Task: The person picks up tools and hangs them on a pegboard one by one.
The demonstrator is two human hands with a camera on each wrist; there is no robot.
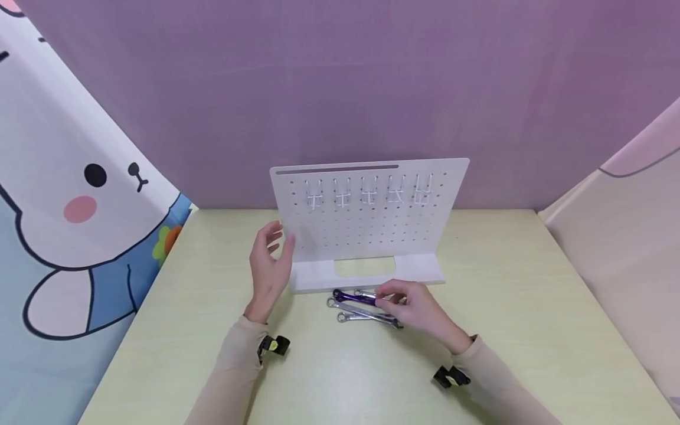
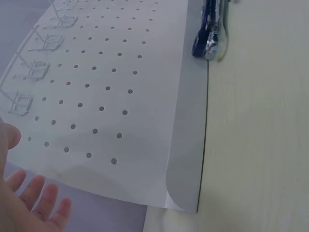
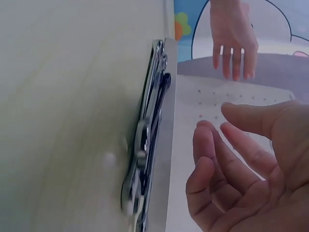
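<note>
My left hand [image 1: 270, 268] is beside the left edge of a white pegboard [image 1: 366, 230], fingers spread and thumb near the edge; in the left wrist view its fingers overlap the board's border. My right hand [image 1: 417, 307] hovers over a small pile of wrenches, fingers loosely bent. Nothing shows between its thumb and fingers in the right wrist view. Among the wrenches are a purple one [image 1: 353, 298], a silver one [image 1: 361, 311] lying diagonally, and another silver one [image 1: 355, 317] below it. The right hand partly hides the pile in the head view.
Several clear wire hooks [image 1: 369, 192] stick out in a row near the pegboard's top. The board stands on a white base [image 1: 313, 276] with a cutout, on a pale wooden table [image 1: 504, 283]. A purple curtain [image 1: 340, 88] hangs behind; a cartoon-print cloth [image 1: 48, 147] is at the left.
</note>
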